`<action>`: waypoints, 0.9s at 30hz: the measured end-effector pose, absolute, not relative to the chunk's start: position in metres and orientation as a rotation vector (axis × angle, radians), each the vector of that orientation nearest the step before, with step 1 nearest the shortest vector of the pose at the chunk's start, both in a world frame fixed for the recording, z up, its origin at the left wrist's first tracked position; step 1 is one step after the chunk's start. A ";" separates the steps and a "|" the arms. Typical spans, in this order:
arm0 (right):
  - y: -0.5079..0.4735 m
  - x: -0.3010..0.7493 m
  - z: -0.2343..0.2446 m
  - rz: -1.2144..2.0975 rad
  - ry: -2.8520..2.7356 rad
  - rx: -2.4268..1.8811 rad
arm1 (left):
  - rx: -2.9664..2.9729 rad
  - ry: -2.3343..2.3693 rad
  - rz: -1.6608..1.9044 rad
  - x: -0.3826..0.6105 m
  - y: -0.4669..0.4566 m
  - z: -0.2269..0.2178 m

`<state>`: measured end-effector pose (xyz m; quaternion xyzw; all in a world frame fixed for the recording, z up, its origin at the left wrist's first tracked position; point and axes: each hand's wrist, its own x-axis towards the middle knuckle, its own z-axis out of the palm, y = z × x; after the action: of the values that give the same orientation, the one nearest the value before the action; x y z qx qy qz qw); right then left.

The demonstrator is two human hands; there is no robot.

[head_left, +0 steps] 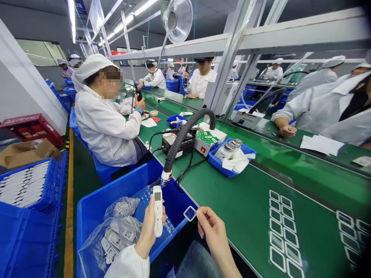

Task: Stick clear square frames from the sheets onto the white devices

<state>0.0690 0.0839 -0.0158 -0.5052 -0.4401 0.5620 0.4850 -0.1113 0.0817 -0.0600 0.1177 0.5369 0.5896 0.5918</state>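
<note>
My left hand is wrapped round a white handheld thermometer-like device with a small grey screen near its top, held upright over a blue bin. Between the thumb and finger of my right hand is a small clear square cover with a white border, pinched at its right corner. The two hands are apart, and the cover does not touch the device. On the green table to the right lie two columns of similar white-bordered covers, with more at the far right edge.
The blue bin holds bags of white plastic parts. A black flexible hose arches over a box with a red switch. Beyond is a blue tray with bottles and wipes. A co-worker sits at left.
</note>
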 end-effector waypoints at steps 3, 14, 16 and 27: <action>0.078 0.084 -0.011 1.531 -0.902 -1.254 | 0.255 1.215 1.332 -0.093 0.062 -0.052; 0.047 0.139 -0.001 1.699 -0.726 -1.399 | 0.404 1.164 1.066 -0.043 0.010 -0.028; 0.045 0.144 -0.002 1.715 -0.703 -1.391 | 0.418 1.161 1.020 -0.037 0.009 -0.024; 0.040 0.149 -0.002 1.580 -0.986 -1.332 | 0.477 1.132 0.803 -0.008 0.002 -0.013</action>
<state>0.1491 0.0399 -0.0018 -0.5296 -0.3922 0.6284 0.4133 -0.0075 0.0022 -0.0130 0.2177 0.5165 0.3663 0.7428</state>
